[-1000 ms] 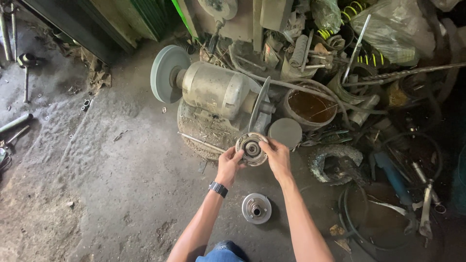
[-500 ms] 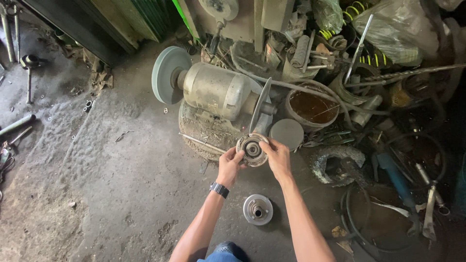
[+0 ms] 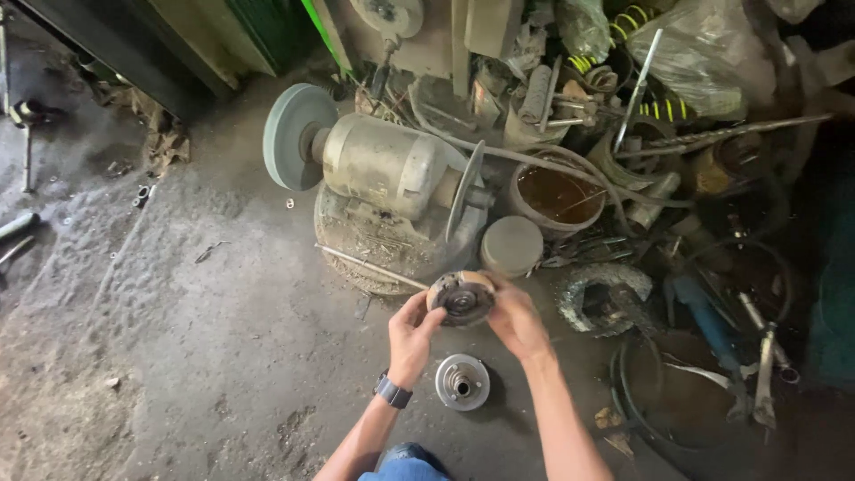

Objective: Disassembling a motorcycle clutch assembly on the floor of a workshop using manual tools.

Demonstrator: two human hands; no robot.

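This is looking like a rough mechanic's workshop: a bench grinder (image 3: 383, 169) with its grey wheel (image 3: 294, 135) is sitting straight on a stained, gritty concrete floor (image 3: 178, 338). Behind it scrap is piling up: coil springs (image 3: 659, 107), metal rods (image 3: 637, 76), a can of rusty liquid (image 3: 557, 196) and a rubber belt (image 3: 650, 410). Loose tools (image 3: 27, 134) are lying on the floor at the left.
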